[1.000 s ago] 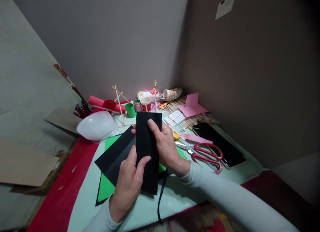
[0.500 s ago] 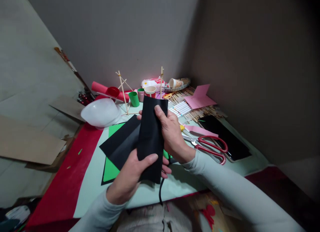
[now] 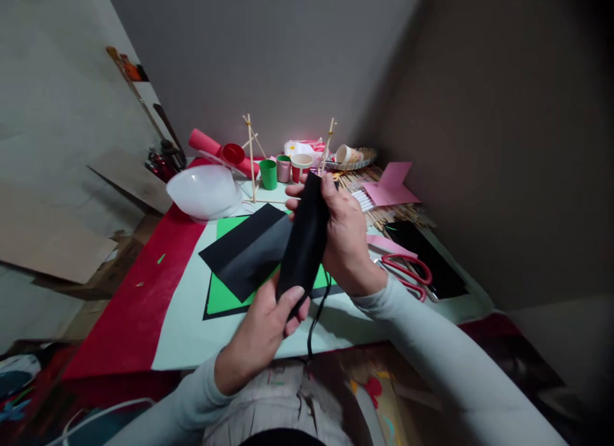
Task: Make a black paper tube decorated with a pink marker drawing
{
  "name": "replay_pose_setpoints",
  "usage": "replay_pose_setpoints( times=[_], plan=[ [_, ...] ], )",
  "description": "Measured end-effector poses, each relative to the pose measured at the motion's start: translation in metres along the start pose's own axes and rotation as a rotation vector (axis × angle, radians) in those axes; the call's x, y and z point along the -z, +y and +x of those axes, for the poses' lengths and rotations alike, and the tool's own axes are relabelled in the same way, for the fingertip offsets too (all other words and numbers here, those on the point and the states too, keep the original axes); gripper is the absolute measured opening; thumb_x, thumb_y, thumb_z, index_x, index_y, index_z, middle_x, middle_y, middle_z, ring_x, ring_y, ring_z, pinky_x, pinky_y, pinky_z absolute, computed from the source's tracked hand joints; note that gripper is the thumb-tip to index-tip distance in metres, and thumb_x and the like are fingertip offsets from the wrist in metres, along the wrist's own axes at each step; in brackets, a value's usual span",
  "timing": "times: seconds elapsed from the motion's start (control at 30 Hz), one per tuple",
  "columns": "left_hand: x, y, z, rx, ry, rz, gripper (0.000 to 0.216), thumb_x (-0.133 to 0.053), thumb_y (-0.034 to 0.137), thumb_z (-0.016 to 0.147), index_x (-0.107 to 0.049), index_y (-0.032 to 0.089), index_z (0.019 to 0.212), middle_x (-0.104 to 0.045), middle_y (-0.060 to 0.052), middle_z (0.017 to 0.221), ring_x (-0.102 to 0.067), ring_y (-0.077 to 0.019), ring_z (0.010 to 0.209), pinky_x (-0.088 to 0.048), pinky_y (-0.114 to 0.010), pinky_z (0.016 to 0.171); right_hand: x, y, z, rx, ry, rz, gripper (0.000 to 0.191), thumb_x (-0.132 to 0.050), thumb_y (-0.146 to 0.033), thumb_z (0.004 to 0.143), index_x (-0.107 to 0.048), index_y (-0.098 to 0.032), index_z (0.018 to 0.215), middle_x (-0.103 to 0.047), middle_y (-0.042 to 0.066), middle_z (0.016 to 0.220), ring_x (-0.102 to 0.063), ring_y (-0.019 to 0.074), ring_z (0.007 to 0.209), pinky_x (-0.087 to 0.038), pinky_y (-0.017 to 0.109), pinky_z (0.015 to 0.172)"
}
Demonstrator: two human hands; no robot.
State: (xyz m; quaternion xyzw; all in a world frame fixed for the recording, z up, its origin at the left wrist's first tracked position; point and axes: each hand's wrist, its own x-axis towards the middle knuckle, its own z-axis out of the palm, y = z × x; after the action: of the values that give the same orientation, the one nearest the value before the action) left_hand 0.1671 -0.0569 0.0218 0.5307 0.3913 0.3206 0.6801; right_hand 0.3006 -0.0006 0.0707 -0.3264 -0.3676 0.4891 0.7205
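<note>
Between both hands, above the table, is a strip of black paper, bent lengthwise into a curve and tilted. My left hand grips its lower end, thumb on the front face. Around the upper end closes my right hand, its thumb near the top edge and some fingertips showing behind. Beneath them a second black sheet with a crease lies over a green sheet, which has a black border. Red-handled scissors lie right of my right wrist, their blades partly hidden.
Stick frames, a green cup, a white-rimmed cup and a translucent white bowl stand at the back. Folded pink paper rests on many thin sticks. A black tablet-like slab lies right. A dark cord hangs in front.
The black strip has gone from nearly flat to curved lengthwise and leans further right at the top. Both hands have closed around its sides. The camera view has shifted slightly.
</note>
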Motion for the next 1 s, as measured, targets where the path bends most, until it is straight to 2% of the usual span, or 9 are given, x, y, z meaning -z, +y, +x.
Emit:
replay_pose_setpoints(
  times=[0.13,0.3,0.43,0.5,0.57,0.67,0.77,0.87,1.0],
  plan=[
    [0.011,-0.013,-0.006,0.009,0.077,-0.085,0.035,-0.066,0.046,0.092,-0.057,0.016,0.075,-0.048,0.006,0.059,-0.032,-0.0037,0.047,-0.022,-0.020,0.046,-0.015,0.009,0.002,-0.007,-0.074,0.009,0.056,-0.054,-0.073,0.093,-0.072,-0.021,0.101,-0.081,0.004,0.094,-0.078,0.0197,0.082,-0.063,0.032,0.074],
    [0.015,-0.024,-0.011,0.056,0.186,-0.199,0.033,-0.073,0.047,0.087,-0.065,0.015,0.089,-0.053,0.006,0.062,-0.033,-0.0031,0.045,-0.023,-0.018,0.044,-0.021,0.026,0.011,-0.004,-0.044,-0.040,0.059,-0.058,-0.079,0.086,-0.071,-0.022,0.089,-0.077,0.004,0.076,-0.074,0.0203,0.071,-0.060,0.033,0.068],
    [0.025,-0.013,-0.011,0.097,0.229,-0.211,0.041,-0.077,0.052,0.083,-0.069,0.013,0.093,-0.067,-0.003,0.069,-0.058,-0.0122,0.055,-0.045,-0.023,0.052,-0.018,0.038,0.015,-0.007,0.017,-0.087,0.059,-0.062,-0.079,0.082,-0.073,-0.022,0.085,-0.077,0.004,0.079,-0.073,0.0223,0.083,-0.058,0.033,0.073],
    [0.034,-0.002,-0.007,0.059,0.231,-0.224,0.046,-0.078,0.054,0.083,-0.071,0.014,0.105,-0.073,-0.005,0.079,-0.067,-0.0184,0.069,-0.054,-0.028,0.063,-0.017,0.043,0.015,-0.007,0.031,-0.097,0.055,-0.065,-0.076,0.081,-0.073,-0.022,0.083,-0.077,0.004,0.083,-0.072,0.0228,0.088,-0.058,0.035,0.079],
    [0.043,0.007,-0.002,-0.038,0.241,-0.160,0.050,-0.078,0.056,0.081,-0.071,0.016,0.112,-0.074,-0.004,0.083,-0.068,-0.0204,0.072,-0.054,-0.030,0.065,-0.018,0.046,0.014,-0.029,0.017,-0.109,0.051,-0.068,-0.073,0.081,-0.073,-0.022,0.082,-0.076,0.004,0.085,-0.070,0.0231,0.089,-0.057,0.036,0.082],
    [0.053,0.010,0.007,-0.188,0.328,0.103,0.047,-0.076,0.060,0.083,-0.074,0.015,0.099,-0.072,-0.002,0.078,-0.065,-0.0203,0.072,-0.052,-0.030,0.065,-0.022,0.050,0.010,-0.070,-0.057,-0.104,0.047,-0.064,-0.070,0.086,-0.072,-0.024,0.083,-0.074,0.002,0.084,-0.069,0.0223,0.088,-0.056,0.035,0.082],
    [0.059,0.004,0.013,-0.283,0.428,0.263,0.045,-0.067,0.060,0.090,-0.073,0.016,0.093,-0.070,-0.002,0.079,-0.065,-0.0214,0.078,-0.053,-0.031,0.072,-0.023,0.054,0.000,-0.030,-0.112,-0.194,0.044,-0.053,-0.065,0.095,-0.064,-0.025,0.080,-0.066,0.000,0.081,-0.063,0.0192,0.082,-0.052,0.031,0.079],
    [0.061,-0.002,0.016,-0.319,0.516,0.266,0.044,-0.064,0.058,0.093,-0.074,0.016,0.098,-0.072,-0.003,0.082,-0.067,-0.0224,0.079,-0.054,-0.032,0.076,-0.019,0.060,-0.014,0.074,-0.158,-0.421,0.039,-0.045,-0.053,0.103,-0.050,-0.026,0.075,-0.056,-0.001,0.079,-0.053,0.0168,0.076,-0.046,0.030,0.076],
    [0.054,-0.003,0.016,-0.406,0.563,0.182,0.044,-0.063,0.055,0.095,-0.076,0.016,0.111,-0.078,-0.006,0.101,-0.072,-0.0254,0.096,-0.055,-0.035,0.092,-0.012,0.065,-0.025,0.187,-0.182,-0.637,0.035,-0.038,-0.043,0.106,-0.041,-0.026,0.076,-0.047,-0.002,0.075,-0.043,0.0171,0.071,-0.039,0.031,0.073]
  ],
)
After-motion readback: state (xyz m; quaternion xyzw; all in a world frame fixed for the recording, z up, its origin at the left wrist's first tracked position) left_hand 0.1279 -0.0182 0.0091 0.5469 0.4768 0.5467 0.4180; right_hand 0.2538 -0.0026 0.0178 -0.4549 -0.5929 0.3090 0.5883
